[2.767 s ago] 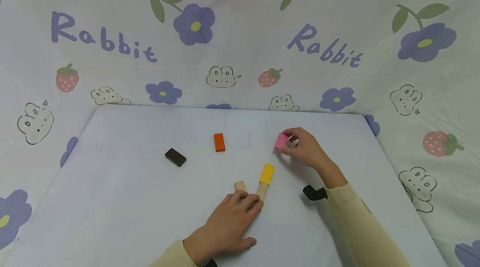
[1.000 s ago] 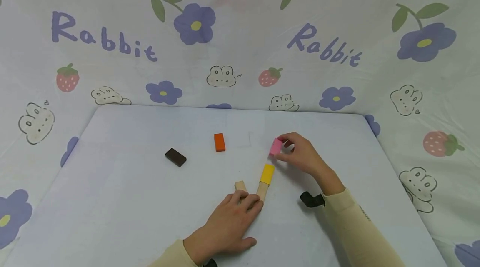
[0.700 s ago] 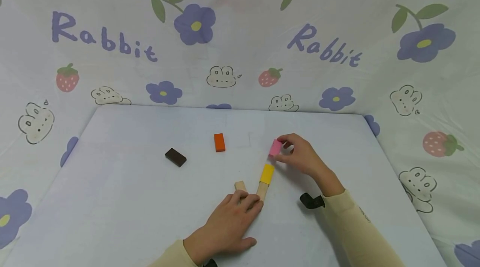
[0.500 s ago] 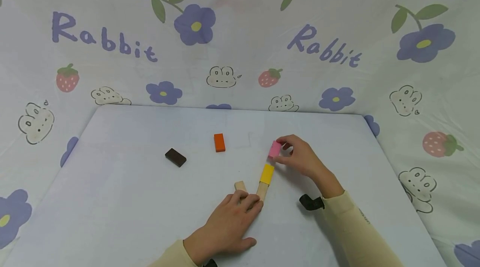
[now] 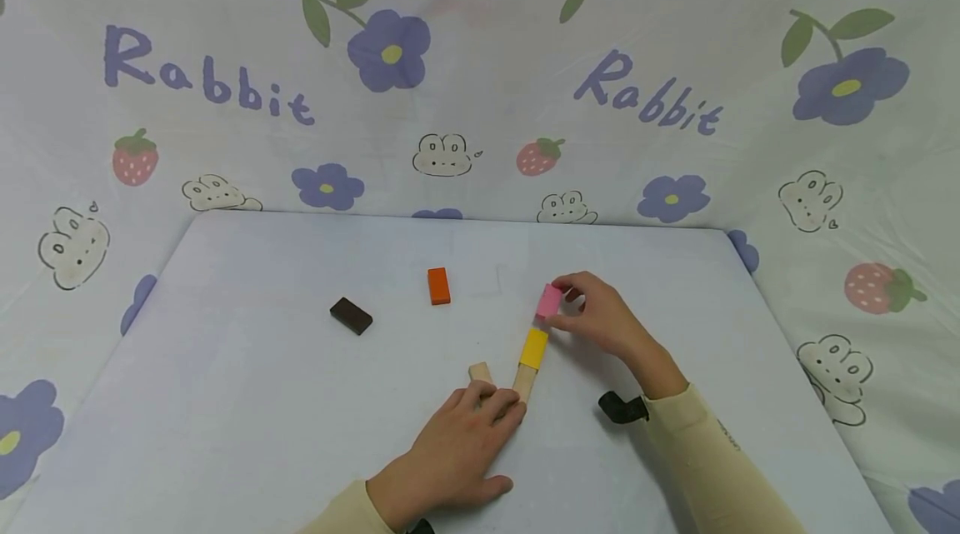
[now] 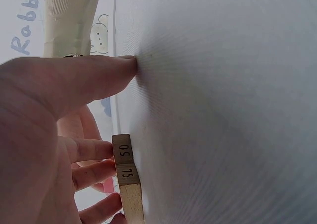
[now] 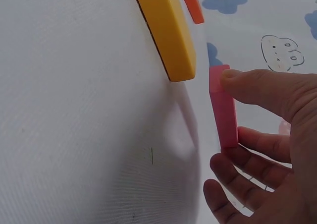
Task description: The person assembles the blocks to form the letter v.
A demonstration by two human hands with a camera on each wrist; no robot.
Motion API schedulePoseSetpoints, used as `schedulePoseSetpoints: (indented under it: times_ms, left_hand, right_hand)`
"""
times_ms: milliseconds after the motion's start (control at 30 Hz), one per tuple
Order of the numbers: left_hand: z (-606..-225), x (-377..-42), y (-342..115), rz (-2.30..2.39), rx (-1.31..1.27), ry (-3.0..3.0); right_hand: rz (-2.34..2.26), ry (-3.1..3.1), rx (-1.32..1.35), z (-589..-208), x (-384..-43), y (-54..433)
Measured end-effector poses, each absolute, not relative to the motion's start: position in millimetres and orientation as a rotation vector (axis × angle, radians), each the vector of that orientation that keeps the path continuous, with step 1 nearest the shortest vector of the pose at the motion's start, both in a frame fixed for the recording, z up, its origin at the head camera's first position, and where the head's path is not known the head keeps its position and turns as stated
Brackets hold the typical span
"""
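Note:
My right hand [image 5: 606, 319] pinches a small pink block [image 5: 549, 301] between thumb and fingers. In the right wrist view the pink block [image 7: 225, 112] is held by its two ends, just above the table. A yellow block [image 5: 534, 349] lies below it, end to end with a plain wooden block [image 5: 526, 384]. My left hand [image 5: 461, 446] rests with extended fingers on the plain wood; a second piece of wood [image 5: 480, 371] sticks out beyond its fingertips. The left wrist view shows wooden block ends [image 6: 124, 148] marked 50 and 75 under the fingers. Part of the wood is hidden.
An orange block [image 5: 438, 286] lies toward the back of the white table [image 5: 247, 401]. Left of it is a dark brown block [image 5: 351, 316]. Behind the table hangs a patterned cloth [image 5: 480, 84]. A black wrist device [image 5: 622, 407] juts out from the right sleeve.
My right hand has carried the pink block left and toward me, closer to the far end of the yellow block. The left hand and the other blocks have stayed in place.

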State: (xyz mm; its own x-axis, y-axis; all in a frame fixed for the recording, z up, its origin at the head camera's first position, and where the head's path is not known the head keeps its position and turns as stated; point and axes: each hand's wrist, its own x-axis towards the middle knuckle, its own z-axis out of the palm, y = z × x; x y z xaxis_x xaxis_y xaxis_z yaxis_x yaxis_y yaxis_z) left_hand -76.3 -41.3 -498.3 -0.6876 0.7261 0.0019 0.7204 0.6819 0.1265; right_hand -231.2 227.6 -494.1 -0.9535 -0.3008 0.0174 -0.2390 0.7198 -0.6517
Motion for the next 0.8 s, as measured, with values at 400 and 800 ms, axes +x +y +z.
schedulePoseSetpoints:
  times_ms: [400,800]
  left_hand:
    - [-499.5,-77.3,-41.6,0.199,1.215,2.822]
    - [-501.8,-77.4,-41.4,0.184,1.209,2.819]
  right_hand:
    - [-1.033,2.825,-0.446,-496.4,-227.9,227.2]
    - [-1.022,2.821,-0.465,-500.1,-224.8,225.1]
